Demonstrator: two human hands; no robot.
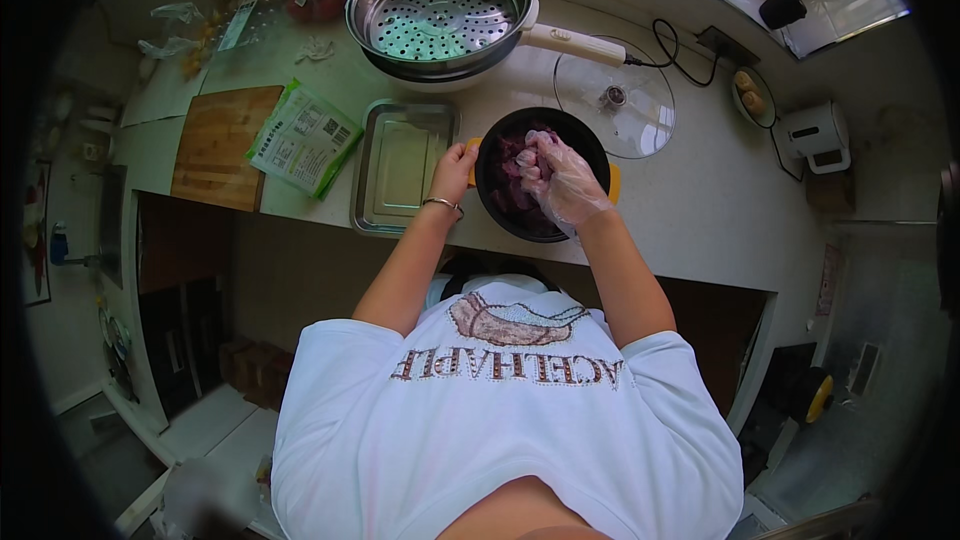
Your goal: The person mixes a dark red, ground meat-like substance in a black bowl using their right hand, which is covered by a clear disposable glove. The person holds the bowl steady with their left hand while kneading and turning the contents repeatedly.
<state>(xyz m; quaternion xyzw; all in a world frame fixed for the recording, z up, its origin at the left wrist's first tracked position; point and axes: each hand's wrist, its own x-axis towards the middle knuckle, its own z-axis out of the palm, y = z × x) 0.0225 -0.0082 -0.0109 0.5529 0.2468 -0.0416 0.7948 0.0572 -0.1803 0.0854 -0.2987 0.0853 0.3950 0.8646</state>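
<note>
A black pot [541,236] with yellow-orange handles stands near the counter's front edge, in front of me. Dark red pieces of raw meat [510,195] lie inside it. My left hand [453,174], bare and with a bracelet at the wrist, grips the pot's left handle [472,163]. My right hand [564,178] wears a clear plastic glove and reaches into the pot. Its fingers are curled in on some of the meat; the glove and knuckles partly hide what is between them. Just left of the pot sits a rectangular metal tray [358,165].
A green-and-white package [306,141] overlaps a wooden cutting board [221,150] on the left. Behind the tray stands an electric pan [574,43] with a perforated steamer insert [442,19]. A glass lid [637,116] lies right of it, near a power cord [675,64].
</note>
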